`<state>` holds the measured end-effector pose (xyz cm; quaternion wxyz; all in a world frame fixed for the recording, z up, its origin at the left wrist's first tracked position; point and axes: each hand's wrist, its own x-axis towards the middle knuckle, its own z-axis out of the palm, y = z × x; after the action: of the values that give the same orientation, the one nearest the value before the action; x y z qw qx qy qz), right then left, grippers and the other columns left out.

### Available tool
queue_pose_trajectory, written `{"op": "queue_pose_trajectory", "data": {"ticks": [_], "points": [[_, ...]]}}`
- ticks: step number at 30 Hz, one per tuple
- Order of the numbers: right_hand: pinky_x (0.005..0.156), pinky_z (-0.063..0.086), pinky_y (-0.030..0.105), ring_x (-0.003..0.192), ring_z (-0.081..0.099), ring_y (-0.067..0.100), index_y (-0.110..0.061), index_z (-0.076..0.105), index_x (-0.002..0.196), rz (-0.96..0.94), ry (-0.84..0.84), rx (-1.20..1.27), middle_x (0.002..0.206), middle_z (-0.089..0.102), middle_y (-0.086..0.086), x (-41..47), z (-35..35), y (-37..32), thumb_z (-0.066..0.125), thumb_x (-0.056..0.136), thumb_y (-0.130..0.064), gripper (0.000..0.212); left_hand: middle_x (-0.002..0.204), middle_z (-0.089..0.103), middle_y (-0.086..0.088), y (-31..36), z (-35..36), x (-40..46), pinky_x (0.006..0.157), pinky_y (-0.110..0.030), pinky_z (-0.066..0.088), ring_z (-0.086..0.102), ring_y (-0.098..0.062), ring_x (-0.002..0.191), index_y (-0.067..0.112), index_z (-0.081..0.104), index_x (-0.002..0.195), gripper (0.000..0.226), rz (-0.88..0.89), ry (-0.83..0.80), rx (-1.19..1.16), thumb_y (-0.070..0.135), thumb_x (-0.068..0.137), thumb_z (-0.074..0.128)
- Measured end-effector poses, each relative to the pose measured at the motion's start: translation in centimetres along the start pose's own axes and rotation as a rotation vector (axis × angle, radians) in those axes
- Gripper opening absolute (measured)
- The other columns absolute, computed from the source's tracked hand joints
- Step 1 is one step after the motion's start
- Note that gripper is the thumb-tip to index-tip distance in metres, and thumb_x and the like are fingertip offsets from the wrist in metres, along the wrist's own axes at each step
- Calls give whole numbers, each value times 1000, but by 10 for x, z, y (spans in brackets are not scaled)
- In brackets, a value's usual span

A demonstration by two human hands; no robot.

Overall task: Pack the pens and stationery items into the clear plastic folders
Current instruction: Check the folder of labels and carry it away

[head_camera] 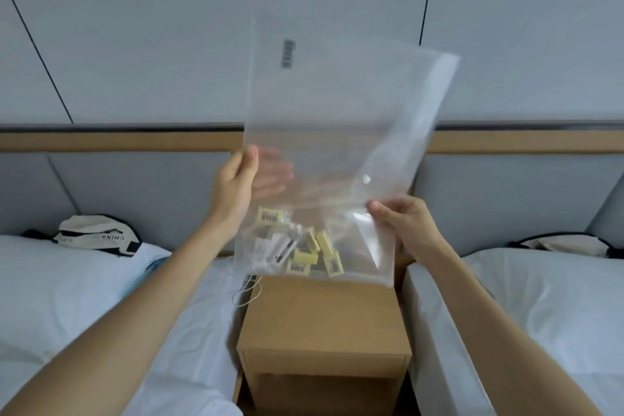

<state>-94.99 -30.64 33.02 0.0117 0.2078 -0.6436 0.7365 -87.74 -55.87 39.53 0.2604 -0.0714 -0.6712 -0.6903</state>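
Two hands hold one clear plastic folder (pixel 337 118) up in the air, over the gap between two beds. The left hand (pixel 236 186) takes the folder's left edge, with the thumb in front and the fingers (pixel 270 172) spread flat behind the plastic, so this grip pinches the sheet. The right hand (pixel 401 219) pinches the folder lower down on its right side, with the thumb on the front and the other fingers curled behind. The folder stands tall and leans a little to the right. A small dark barcode sticker (pixel 288 54) sits near its top, and a round snap (pixel 366 179) shows near the right edge. Many small stationery items (pixel 304 246) lie in a heap at the bottom of the folder. Some are pale yellow with tiny barcodes and some are white; what each one is, the blur hides. Below the folder stands a light brown wooden nightstand (pixel 324 324), with thin white strings (pixel 248 290) hanging down by its top left corner. A bed with white sheets (pixel 67 287) is on the left, and another white bed (pixel 540 307) is on the right. A cream bag with black trim (pixel 98 236) lies at the head of the left bed, and a bag much like it (pixel 567 246) lies at the head of the right bed. Behind the beds runs a grey padded headboard (pixel 141 192) with a wooden strip (pixel 118 142) on top. Above that is a plain grey wall (pixel 169 27) with thin dark lines.
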Motion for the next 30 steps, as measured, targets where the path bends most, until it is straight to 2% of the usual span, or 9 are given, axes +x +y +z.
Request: {"op": "queue_pose_trajectory", "data": {"ticks": [5,8,12,14,17,21,24,27,30], "points": [[67,56,26,73,71,18,0,70,85,63,-20,-78,78,74,10,-1,11,14,67,80,-13,14,92,74,-10,-28,-8,1,70,-32,59,72,-25,81,9,62,101,35,-114,17,81,31,100,34],[65,55,24,71,70,15,-5,71,82,24,-19,-74,76,74,5,-2,9,7,65,84,-6,6,92,73,-13,-22,-9,0,70,-33,59,72,-26,81,10,62,101,35,-69,32,66,29,101,34],[57,53,25,64,67,14,-7,71,88,-26,59,0,77,73,4,2,11,-2,66,82,-16,11,86,74,-10,-14,-2,7,69,-33,59,72,-26,80,9,62,97,34,-19,78,42,30,101,35],[52,50,20,57,63,7,-9,71,90,26,70,0,75,73,2,-2,17,4,64,87,-10,8,87,74,-11,-24,-2,7,70,-33,59,72,-24,79,9,62,95,33,-96,89,34,30,101,37],[57,54,20,66,69,12,-8,70,92,65,81,26,82,74,8,1,18,10,61,89,-6,11,87,74,-9,-37,-7,2,79,-36,58,71,-28,88,11,63,100,35,-157,77,18,37,96,40],[64,57,26,71,69,13,-10,71,92,44,89,8,82,74,6,2,8,9,64,86,-11,10,108,71,-7,-45,-26,-5,91,-45,52,67,-25,103,26,57,119,61,-171,-90,65,70,79,46],[68,58,29,72,70,16,-11,72,90,43,82,61,84,74,9,2,9,8,70,76,-22,19,115,68,4,-55,-34,-10,93,-46,48,61,-18,113,39,53,121,90,-244,-226,244,97,52,42],[69,58,29,75,71,17,-17,76,85,34,70,77,87,74,11,3,8,10,80,65,-40,31,121,65,4,-59,-34,-15,97,-46,45,57,-18,118,39,57,116,93,-292,-223,268,99,46,41],[65,59,28,73,72,19,-18,77,79,40,72,176,83,74,9,6,7,8,79,61,-38,27,127,61,-8,-61,-35,-17,101,-52,43,56,-25,117,22,58,126,106,-311,-189,248,96,51,46]]}}
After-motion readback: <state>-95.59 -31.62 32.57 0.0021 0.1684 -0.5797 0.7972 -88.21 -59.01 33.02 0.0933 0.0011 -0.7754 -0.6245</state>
